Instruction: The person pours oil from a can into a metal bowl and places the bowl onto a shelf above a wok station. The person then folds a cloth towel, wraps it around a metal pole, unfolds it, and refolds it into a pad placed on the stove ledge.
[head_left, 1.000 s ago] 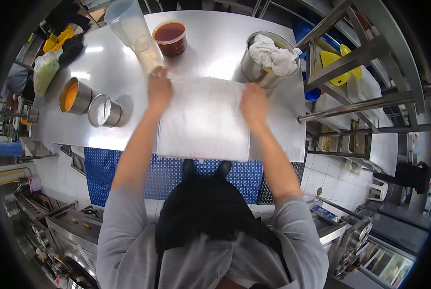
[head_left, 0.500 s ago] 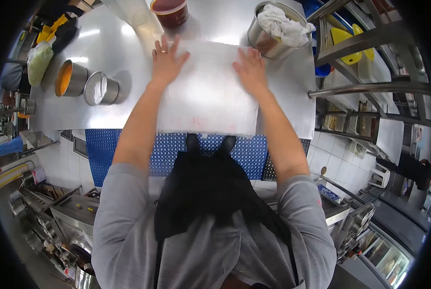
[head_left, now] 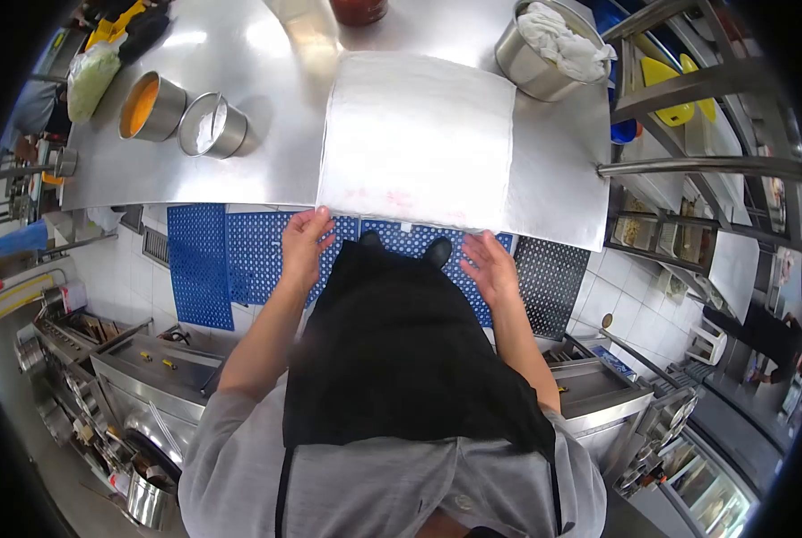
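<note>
White cloth (head_left: 416,139) flat on steel table (head_left: 275,170), at near edge; left hand (head_left: 303,244) and right hand (head_left: 491,265) at its near corners, fingers loosely parted (grip, if any, unclear)

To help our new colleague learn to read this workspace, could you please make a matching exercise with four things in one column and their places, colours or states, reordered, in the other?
Column one:
1. Left hand
2. Large metal pot
3. Apron
4. Right hand

Column two:
A. Black, worn over a grey shirt
B. At the near right corner of the flat white cloth
C. Has crumpled white cloth at its top
D. At the near left corner of the flat white cloth

Right pairs: 1-D, 2-C, 3-A, 4-B
</note>
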{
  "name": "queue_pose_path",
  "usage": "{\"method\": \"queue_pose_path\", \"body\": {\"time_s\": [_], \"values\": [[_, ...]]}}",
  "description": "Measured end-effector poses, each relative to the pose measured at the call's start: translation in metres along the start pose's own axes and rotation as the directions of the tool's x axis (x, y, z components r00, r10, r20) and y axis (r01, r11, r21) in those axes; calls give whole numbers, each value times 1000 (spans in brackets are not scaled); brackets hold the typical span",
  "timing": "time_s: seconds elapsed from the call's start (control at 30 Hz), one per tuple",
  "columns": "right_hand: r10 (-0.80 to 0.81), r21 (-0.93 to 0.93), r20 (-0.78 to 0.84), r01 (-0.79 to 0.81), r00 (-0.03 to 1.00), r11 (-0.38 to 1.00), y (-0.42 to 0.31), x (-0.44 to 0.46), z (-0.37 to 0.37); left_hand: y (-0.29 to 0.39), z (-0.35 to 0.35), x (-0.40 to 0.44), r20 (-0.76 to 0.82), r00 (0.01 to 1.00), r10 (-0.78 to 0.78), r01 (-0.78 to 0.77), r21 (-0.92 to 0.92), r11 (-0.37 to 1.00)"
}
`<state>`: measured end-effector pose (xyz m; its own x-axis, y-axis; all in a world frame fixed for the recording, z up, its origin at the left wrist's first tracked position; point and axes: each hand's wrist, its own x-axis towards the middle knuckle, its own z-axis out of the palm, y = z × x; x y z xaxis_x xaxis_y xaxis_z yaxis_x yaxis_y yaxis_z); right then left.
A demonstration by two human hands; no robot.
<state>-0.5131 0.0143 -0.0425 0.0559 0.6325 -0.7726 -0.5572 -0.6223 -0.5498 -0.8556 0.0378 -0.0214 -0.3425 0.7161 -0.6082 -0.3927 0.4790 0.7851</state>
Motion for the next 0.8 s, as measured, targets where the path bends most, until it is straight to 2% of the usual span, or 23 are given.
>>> {"method": "queue_pose_path", "body": {"time_s": [0.13, 0.23, 0.27, 0.37, 0.43, 0.47, 0.63, 0.7, 0.73, 0.8], "values": [[-108, 70, -108, 116, 988, 991, 1, -4, 14, -17, -4, 20, -10, 996, 85, -85, -70, 994], [-231, 165, -92, 243, 969, 956, 4, -4, 7, -6, -7, 13, 27, 997, 72, -68, -122, 990], [-216, 177, -92, 230, 972, 957, 4, -5, 7, -5, -8, 13, 49, 996, 75, -69, -129, 989], [-192, 217, -118, 214, 974, 952, 8, -8, 12, 0, -8, 10, 72, 990, 122, -118, -57, 991], [-195, 251, -147, 227, 970, 941, 11, -4, 21, -3, -9, 11, 63, 976, 210, -211, 23, 977], [-196, 264, -79, 210, 977, 941, 13, 4, 19, -2, -10, 11, 63, 970, 233, -237, 53, 970], [-202, 213, -50, 208, 978, 955, 18, 9, 2, 3, -19, 11, 117, 933, 340, -357, 185, 916], [-246, 203, -2, 242, 969, 949, 22, 5, -6, 7, -24, 11, 203, 903, 379, -422, 245, 873], [-262, 219, -37, 264, 964, 939, 17, -4, 0, 11, -25, 9, 238, 888, 393, -450, 274, 850], [-347, -3, -86, 348, 934, 937, 5, -19, 4, 15, -25, 7, 290, 858, 424, -504, 312, 805]]}}
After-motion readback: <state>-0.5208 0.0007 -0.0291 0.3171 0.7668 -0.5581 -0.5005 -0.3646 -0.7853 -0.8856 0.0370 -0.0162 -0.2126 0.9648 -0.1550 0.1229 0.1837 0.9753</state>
